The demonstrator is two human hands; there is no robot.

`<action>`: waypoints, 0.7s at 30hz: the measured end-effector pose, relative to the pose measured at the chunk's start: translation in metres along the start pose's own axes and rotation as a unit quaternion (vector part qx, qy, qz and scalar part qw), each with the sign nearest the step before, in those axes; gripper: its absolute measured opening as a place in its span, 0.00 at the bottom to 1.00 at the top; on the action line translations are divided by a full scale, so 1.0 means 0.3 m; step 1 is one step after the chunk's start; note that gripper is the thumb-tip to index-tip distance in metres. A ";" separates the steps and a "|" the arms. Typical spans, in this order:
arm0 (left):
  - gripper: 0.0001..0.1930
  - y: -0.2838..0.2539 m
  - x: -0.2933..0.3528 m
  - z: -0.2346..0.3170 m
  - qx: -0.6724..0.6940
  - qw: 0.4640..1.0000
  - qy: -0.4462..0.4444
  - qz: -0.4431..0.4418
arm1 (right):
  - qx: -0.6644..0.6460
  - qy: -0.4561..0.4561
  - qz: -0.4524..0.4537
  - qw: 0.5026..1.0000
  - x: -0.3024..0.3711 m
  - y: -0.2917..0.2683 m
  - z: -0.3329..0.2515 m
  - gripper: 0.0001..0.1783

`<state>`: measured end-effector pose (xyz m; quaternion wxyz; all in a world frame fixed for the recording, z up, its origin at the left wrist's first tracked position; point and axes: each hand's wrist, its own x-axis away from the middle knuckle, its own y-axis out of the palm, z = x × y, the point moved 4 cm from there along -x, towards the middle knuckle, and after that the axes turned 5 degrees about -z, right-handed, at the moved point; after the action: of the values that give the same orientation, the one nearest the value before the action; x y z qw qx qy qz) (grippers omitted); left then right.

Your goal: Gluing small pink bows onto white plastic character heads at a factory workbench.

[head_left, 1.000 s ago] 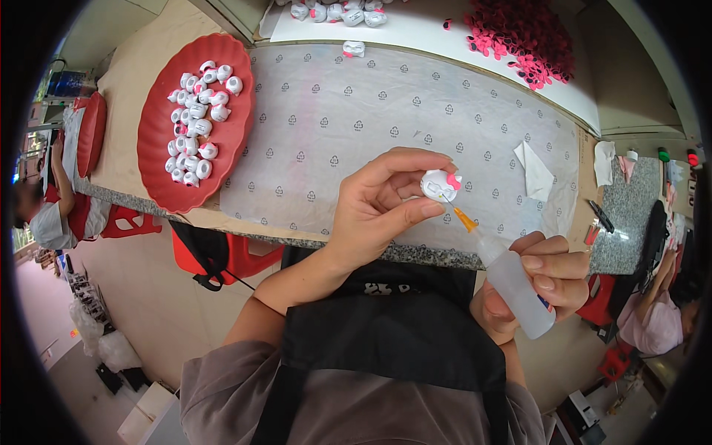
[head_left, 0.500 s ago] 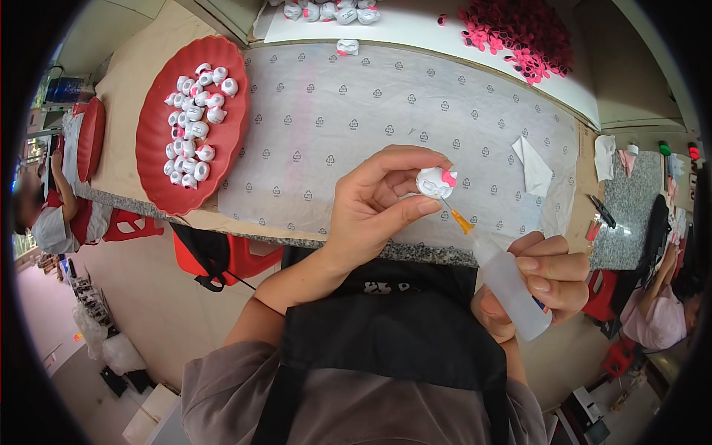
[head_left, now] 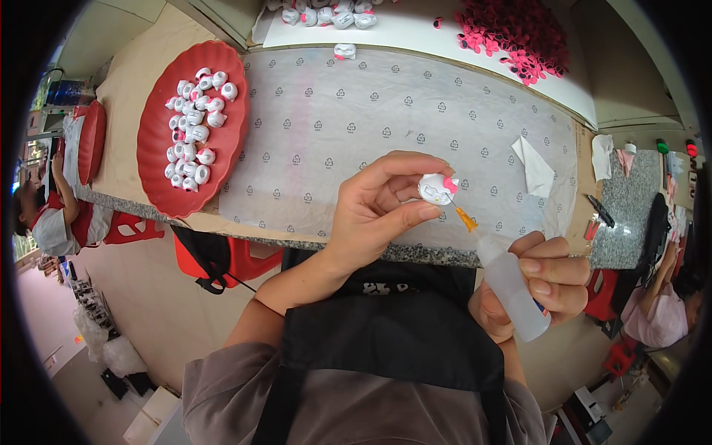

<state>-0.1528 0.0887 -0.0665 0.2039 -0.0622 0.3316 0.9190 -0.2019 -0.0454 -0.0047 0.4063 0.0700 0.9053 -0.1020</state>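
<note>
Between the thumb and fingers of my left hand [head_left: 374, 196] is a small white figurine head [head_left: 434, 190] with a pink bow at its right side. My right hand [head_left: 549, 278] is wrapped round a translucent squeeze bottle [head_left: 512, 291], tilted up to the left. From its orange needle tip [head_left: 466, 219] a thin needle reaches to the figurine head's lower right, at or very near its surface; contact is too small to tell. Both hands are above the near edge of the paper-covered table.
A red scalloped tray [head_left: 152, 141] with several white heads stands at left. Printed paper [head_left: 334, 156] covers the table, with a folded white tissue [head_left: 532, 167] at right. Pink flower-shaped pieces [head_left: 512, 37] and more white heads [head_left: 334, 13] lie on the back shelf. Co-workers sit at both sides.
The figurine head has turned slightly in my left fingers. The needle tip has shifted a little up and right along it. Both hands keep their grips.
</note>
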 end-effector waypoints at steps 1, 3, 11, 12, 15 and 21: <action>0.17 0.002 -0.002 -0.001 0.000 1.000 -0.006 -0.006 | 0.001 -0.001 0.000 1.000 0.001 -0.002 -0.001 0.21; 0.17 0.006 0.000 -0.002 0.001 1.000 -0.010 -0.013 | -0.009 0.004 -0.023 1.000 0.004 -0.004 -0.002 0.22; 0.17 0.008 0.006 -0.007 -0.001 1.000 -0.019 -0.001 | -0.035 0.023 -0.046 0.998 0.009 -0.014 -0.006 0.21; 0.17 0.007 0.007 -0.007 -0.002 1.000 -0.019 -0.001 | -0.038 0.025 -0.040 0.998 0.010 -0.014 -0.005 0.21; 0.17 0.009 0.010 -0.011 0.012 1.000 -0.025 -0.005 | -0.045 0.021 -0.021 0.999 0.013 -0.017 -0.002 0.21; 0.17 0.014 0.008 0.001 -0.051 0.999 0.005 -0.012 | -0.039 0.036 -0.049 0.997 0.008 -0.016 -0.008 0.21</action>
<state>-0.1567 0.0867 -0.0645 0.2098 -0.0807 0.2848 0.9319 -0.2061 -0.0494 -0.0043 0.3701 0.0130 0.9251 -0.0837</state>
